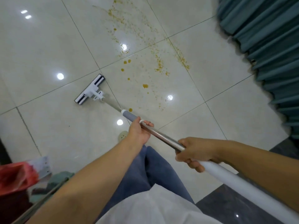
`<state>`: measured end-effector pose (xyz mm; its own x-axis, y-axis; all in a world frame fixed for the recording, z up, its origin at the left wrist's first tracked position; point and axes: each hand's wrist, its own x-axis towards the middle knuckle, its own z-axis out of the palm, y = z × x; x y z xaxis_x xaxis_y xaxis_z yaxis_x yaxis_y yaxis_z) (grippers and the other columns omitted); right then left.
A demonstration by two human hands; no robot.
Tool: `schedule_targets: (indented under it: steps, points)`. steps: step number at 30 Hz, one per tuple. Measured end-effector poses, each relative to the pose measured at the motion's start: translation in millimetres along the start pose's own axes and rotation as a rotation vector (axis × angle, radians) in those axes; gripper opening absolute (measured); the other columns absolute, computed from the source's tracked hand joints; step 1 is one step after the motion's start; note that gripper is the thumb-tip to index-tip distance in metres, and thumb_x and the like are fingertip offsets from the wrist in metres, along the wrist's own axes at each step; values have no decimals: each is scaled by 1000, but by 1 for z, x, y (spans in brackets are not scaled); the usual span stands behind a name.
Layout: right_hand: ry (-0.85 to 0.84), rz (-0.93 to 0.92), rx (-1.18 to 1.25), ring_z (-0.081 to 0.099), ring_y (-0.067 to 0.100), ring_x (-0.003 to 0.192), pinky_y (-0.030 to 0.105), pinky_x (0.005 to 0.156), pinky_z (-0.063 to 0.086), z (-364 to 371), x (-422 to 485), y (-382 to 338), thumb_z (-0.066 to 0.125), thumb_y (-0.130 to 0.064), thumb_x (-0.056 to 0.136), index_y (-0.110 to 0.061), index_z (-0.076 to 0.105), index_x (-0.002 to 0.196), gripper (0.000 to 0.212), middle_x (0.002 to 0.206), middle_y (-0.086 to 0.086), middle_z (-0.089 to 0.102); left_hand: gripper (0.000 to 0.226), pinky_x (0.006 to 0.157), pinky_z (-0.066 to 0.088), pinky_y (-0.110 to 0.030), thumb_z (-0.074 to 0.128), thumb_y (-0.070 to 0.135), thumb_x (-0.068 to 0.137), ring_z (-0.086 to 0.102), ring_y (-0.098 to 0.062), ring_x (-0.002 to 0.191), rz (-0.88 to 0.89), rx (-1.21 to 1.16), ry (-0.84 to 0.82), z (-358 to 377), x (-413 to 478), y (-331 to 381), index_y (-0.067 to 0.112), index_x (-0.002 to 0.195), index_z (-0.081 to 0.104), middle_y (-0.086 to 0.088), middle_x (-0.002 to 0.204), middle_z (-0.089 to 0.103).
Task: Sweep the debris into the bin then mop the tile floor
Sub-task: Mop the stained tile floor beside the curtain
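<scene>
A flat white mop head (90,89) rests on the glossy pale tile floor (45,50), left of a spread of orange-brown drops and streaks (145,50). Its long handle (163,138) runs diagonally toward me, metal in the middle and white at the near end. My left hand (139,131) grips the handle just below the grey sleeve. My right hand (194,152) grips it lower, where the metal meets the white part. The stains lie ahead and to the right of the mop head.
Teal curtains (267,29) hang along the right side. A bin with a red bag (14,177) and a teal dustpan with a stick (55,180) stand at the lower left. A dark stone step (226,206) lies at lower right. My blue trousers are below.
</scene>
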<state>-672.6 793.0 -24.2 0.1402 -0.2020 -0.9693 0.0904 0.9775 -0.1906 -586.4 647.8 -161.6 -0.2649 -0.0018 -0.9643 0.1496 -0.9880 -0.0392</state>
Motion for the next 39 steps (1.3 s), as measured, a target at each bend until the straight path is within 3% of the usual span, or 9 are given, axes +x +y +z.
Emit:
schedule_targets:
  steps: [4, 8, 13, 16, 19, 25, 31, 35, 39]
  points:
    - [-3, -59, 62, 43, 14, 44, 22, 42, 45, 10, 45, -81, 61, -15, 90, -10, 45, 94, 18, 62, 7, 50, 21, 35, 40, -15, 45, 20, 99, 36, -11, 46, 112, -55, 7, 3, 13, 90, 9, 82, 43, -5, 60, 40]
    - [-34, -72, 60, 43, 11, 40, 21, 41, 44, 21, 81, -170, 59, -19, 94, -9, 45, 90, 17, 59, 5, 48, 28, 34, 36, -10, 40, 22, 102, 35, -12, 31, 245, -21, 48, 9, 28, 181, 12, 76, 35, -5, 62, 35]
    - [-59, -54, -5, 42, 12, 44, 19, 42, 45, 32, 116, -275, 55, -34, 96, -8, 48, 92, 27, 59, 4, 46, 26, 35, 37, -12, 40, 24, 101, 33, -11, 45, 340, 38, 112, 10, 44, 287, 11, 79, 35, -6, 69, 36]
    - [-52, -59, -27, 41, 12, 43, 17, 42, 46, 43, 130, -312, 51, -39, 97, -8, 47, 90, 31, 58, 5, 45, 26, 34, 37, -12, 40, 22, 101, 35, -12, 40, 369, 62, 146, 7, 47, 325, 9, 79, 36, -6, 68, 37]
    - [-70, -64, -2, 40, 12, 37, 16, 40, 44, 44, 138, -316, 50, -39, 98, -8, 46, 88, 33, 56, 5, 43, 25, 35, 38, -13, 41, 24, 101, 35, -12, 46, 364, 86, 156, 5, 51, 334, 8, 81, 38, -6, 70, 38]
    - [-43, -25, -73, 44, 13, 44, 22, 46, 47, 13, 130, -247, 55, -41, 94, -9, 50, 92, 32, 59, 4, 49, 30, 34, 36, -13, 48, 31, 98, 35, -10, 29, 309, 29, 143, 15, 59, 259, 9, 81, 38, -4, 61, 37]
    - [-114, 0, -226, 47, 12, 38, 23, 46, 49, -45, 92, -136, 65, -15, 89, -9, 48, 93, 19, 59, 7, 51, 32, 33, 35, -13, 52, 30, 96, 35, -9, 27, 301, -102, 144, 31, 57, 121, 11, 73, 40, 1, 40, 37]
    - [-103, 70, -381, 48, 15, 42, 29, 53, 51, -83, 57, -57, 64, -8, 84, -11, 49, 95, 18, 61, 9, 52, 26, 39, 40, -15, 60, 25, 93, 34, -8, 46, 260, -181, 150, 37, 46, 18, 10, 75, 48, 1, 58, 39]
    - [-97, 138, -543, 47, 15, 43, 26, 49, 51, -106, 18, 1, 56, -4, 83, -10, 48, 92, 13, 61, 11, 49, 26, 35, 39, -14, 63, 25, 90, 36, -7, 35, 216, -297, 140, 33, 37, -70, 12, 74, 47, 2, 57, 39]
